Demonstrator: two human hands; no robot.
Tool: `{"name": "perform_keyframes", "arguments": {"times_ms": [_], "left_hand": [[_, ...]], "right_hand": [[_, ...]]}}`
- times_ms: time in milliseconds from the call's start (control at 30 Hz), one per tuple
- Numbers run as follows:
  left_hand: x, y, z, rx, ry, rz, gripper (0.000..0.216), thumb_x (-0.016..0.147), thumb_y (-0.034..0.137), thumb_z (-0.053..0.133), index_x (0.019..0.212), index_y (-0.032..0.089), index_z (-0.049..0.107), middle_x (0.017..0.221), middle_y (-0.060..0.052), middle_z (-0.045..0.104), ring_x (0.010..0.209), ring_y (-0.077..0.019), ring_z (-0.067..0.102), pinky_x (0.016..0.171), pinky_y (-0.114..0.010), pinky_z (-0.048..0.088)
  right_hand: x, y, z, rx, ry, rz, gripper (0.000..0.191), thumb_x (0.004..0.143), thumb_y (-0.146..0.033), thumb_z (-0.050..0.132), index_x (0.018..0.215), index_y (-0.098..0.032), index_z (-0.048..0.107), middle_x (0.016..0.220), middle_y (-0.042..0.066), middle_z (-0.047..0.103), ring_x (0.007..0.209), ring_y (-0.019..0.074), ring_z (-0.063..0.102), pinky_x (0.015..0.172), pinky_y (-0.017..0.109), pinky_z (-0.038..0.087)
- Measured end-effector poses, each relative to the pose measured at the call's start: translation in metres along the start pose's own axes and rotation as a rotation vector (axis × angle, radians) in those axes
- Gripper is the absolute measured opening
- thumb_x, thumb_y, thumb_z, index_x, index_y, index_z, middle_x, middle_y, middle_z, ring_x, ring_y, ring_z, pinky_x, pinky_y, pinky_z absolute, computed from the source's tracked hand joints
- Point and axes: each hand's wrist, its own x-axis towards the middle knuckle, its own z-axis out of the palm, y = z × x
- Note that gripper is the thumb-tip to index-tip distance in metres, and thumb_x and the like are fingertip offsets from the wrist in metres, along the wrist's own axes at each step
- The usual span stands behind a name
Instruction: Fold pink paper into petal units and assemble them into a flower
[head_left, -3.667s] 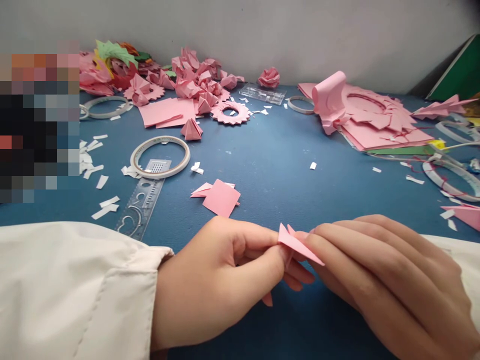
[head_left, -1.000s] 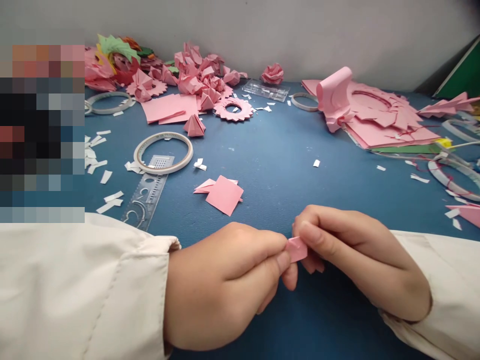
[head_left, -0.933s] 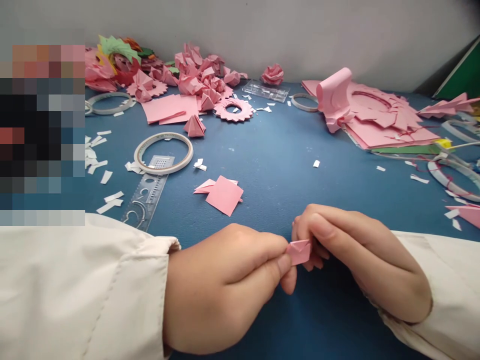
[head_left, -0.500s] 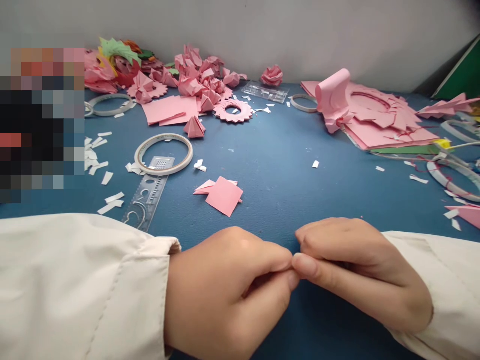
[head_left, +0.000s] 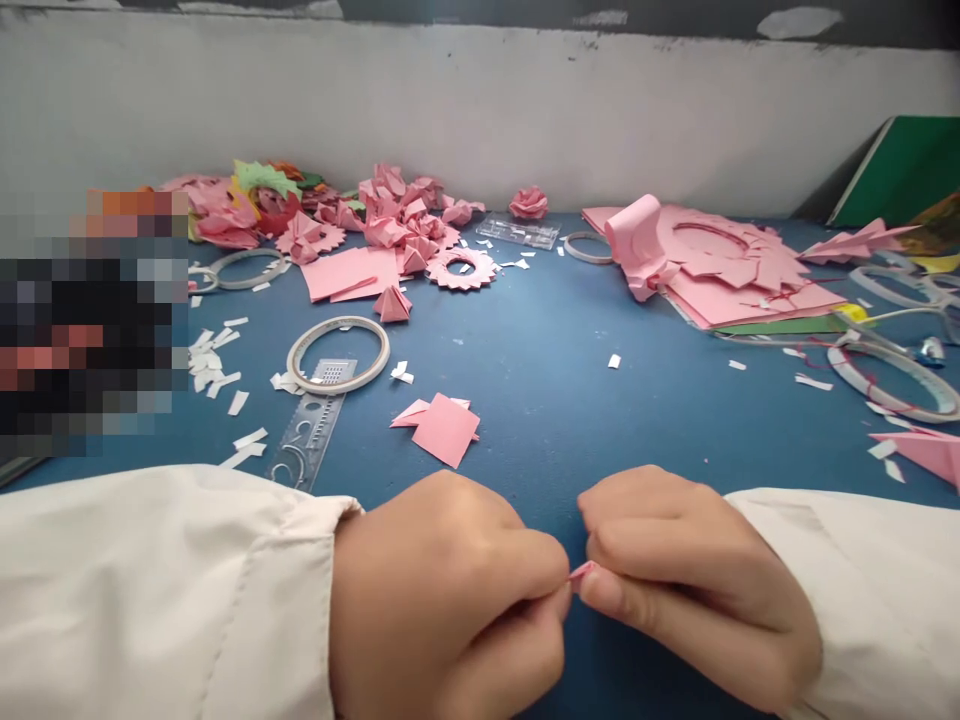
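Between the fingertips of both hands shows a small piece of folded pink paper (head_left: 581,574); most of it is hidden by the fingers. My left hand (head_left: 457,590) pinches its left end, thumb against a curled finger. From the other side, my right hand (head_left: 690,580) grips it with thumb and bent fingers. Just beyond the hands, a pink paper square (head_left: 447,430) lies on the blue table with folded pink pieces under it. A clear plastic stencil ruler (head_left: 313,430) lies near my left sleeve, partly beneath a roll of double-sided tape (head_left: 339,388).
Crumpled and folded pink paper (head_left: 405,215) is heaped along the wall. Pink sheets (head_left: 780,300) are stacked at the right, by a tape roll (head_left: 892,395) tangled with red thread. White paper scraps (head_left: 214,360) lie scattered at the left, near a blurred-out area.
The view has tilted up, so the table things sit lower in the picture. My fingertips have parted slightly, and a bit of pink paper now shows between them.
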Motion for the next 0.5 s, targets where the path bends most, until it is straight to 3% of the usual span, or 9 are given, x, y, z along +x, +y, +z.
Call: {"name": "perform_keyframes", "arguments": {"times_ms": [133,200,267,400,500], "left_hand": [[-0.006,0.003,-0.014,0.757,-0.047,0.153,0.036,0.106,0.001,0.064,0.083,0.027,0.056,0.068,0.005,0.062,0.058,-0.0178,0.054,0.057,-0.04,0.035],[-0.006,0.0,-0.027,1.14,-0.106,0.073,0.041,0.102,-0.007,0.068,0.08,0.026,0.064,0.067,0.001,0.069,0.057,-0.0218,0.065,0.057,-0.043,0.034],[-0.003,-0.005,-0.046,1.231,-0.101,-0.063,0.038,0.092,-0.013,0.067,0.08,0.023,0.071,0.064,-0.002,0.069,0.05,-0.0234,0.063,0.054,-0.044,0.022],[0.005,-0.014,-0.083,1.314,-0.167,-0.195,0.04,0.092,-0.011,0.064,0.076,0.023,0.076,0.062,-0.004,0.069,0.051,-0.0269,0.06,0.054,-0.044,0.01],[0.009,-0.011,-0.093,1.32,-0.264,-0.294,0.036,0.089,-0.009,0.068,0.083,0.024,0.08,0.074,-0.006,0.077,0.065,-0.0297,0.07,0.057,-0.042,0.017]], "right_hand": [[0.0,0.006,0.0,-0.109,0.028,-0.073,0.045,0.14,-0.019,0.05,0.098,-0.032,0.038,0.076,-0.009,0.05,0.062,0.0136,0.044,0.065,0.032,0.041],[0.0,0.009,0.0,-0.146,0.038,-0.07,0.046,0.137,-0.014,0.053,0.097,-0.032,0.038,0.075,-0.009,0.049,0.061,0.0138,0.042,0.063,0.032,0.04],[0.001,0.011,0.0,-0.175,0.035,-0.061,0.046,0.136,-0.013,0.053,0.096,-0.032,0.041,0.074,-0.009,0.051,0.06,0.0143,0.041,0.062,0.033,0.039],[0.002,0.012,0.002,-0.216,0.016,-0.035,0.044,0.138,-0.018,0.052,0.095,-0.031,0.048,0.073,-0.007,0.056,0.061,0.0155,0.044,0.061,0.035,0.039],[0.001,0.01,0.003,-0.236,0.005,-0.023,0.046,0.138,-0.018,0.052,0.094,-0.031,0.051,0.071,-0.007,0.058,0.06,0.0155,0.044,0.062,0.034,0.039]]}}
